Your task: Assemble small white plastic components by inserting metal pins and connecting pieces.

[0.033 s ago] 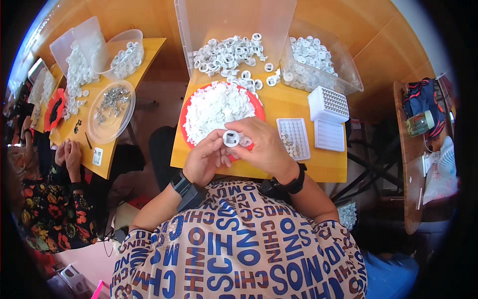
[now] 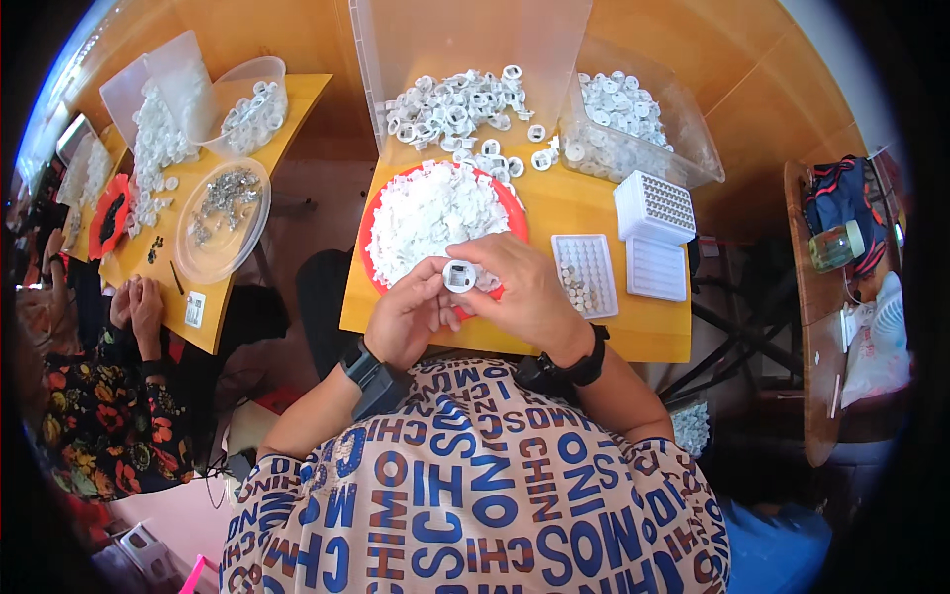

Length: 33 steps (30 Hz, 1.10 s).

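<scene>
Between my two hands is a small round white plastic part (image 2: 459, 275) with a dark rectangular window in its face. My left hand (image 2: 401, 317) grips it from the left with thumb and fingers. From the right, my right hand (image 2: 529, 295) pinches its edge. Both hands are above the near rim of a red round tray (image 2: 519, 220), which is heaped with small white plastic pieces (image 2: 426, 218). Right of my right hand lies a white slotted tray (image 2: 603, 259) with several small round pieces in its near part. My fingers hide some of the held part.
Round white parts (image 2: 450, 109) lie piled at the back beside an upright clear panel (image 2: 470, 40). A clear bin (image 2: 703, 148) of white parts is at back right, near stacked white trays (image 2: 653, 208). Another person's hands (image 2: 139, 309) rest at the left table (image 2: 213, 332).
</scene>
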Motion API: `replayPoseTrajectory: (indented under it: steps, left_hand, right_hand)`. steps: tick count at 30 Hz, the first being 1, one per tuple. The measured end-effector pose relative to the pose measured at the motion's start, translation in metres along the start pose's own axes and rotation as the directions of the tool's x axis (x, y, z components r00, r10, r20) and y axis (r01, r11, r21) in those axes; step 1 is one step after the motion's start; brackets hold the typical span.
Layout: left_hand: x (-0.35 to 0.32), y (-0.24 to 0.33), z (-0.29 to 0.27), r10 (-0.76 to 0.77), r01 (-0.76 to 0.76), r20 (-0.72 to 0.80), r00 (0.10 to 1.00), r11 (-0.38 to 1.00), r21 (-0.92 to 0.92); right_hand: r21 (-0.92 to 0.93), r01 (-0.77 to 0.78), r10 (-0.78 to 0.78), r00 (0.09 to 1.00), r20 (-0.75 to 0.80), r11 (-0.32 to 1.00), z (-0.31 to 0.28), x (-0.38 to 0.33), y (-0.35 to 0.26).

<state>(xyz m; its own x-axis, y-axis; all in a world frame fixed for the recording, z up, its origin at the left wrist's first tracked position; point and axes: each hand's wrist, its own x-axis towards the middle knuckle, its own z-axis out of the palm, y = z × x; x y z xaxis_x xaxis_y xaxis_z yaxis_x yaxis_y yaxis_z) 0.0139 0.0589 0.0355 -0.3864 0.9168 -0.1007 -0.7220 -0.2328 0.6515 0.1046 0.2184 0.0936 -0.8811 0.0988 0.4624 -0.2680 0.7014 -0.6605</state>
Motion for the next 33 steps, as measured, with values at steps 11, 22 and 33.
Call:
replayPoseTrajectory:
  steps: [11,22,33]
  left_hand:
    - [-0.003,-0.002,0.0,0.055,-0.057,-0.028,0.998,0.996,-0.076]
    - [-0.003,-0.011,-0.005,0.043,-0.055,-0.122,0.992,0.994,-0.094]
    - [-0.003,-0.013,-0.007,0.03,-0.036,-0.205,0.978,0.999,-0.027]
  right_hand:
    - [0.027,0.023,-0.023,1.0,-0.012,0.999,0.006,0.0,-0.003]
    - [-0.032,-0.001,0.002,1.0,0.019,0.999,0.013,-0.002,-0.009]
    - [-0.02,-0.004,0.004,0.999,0.032,1.0,0.019,-0.006,-0.006]
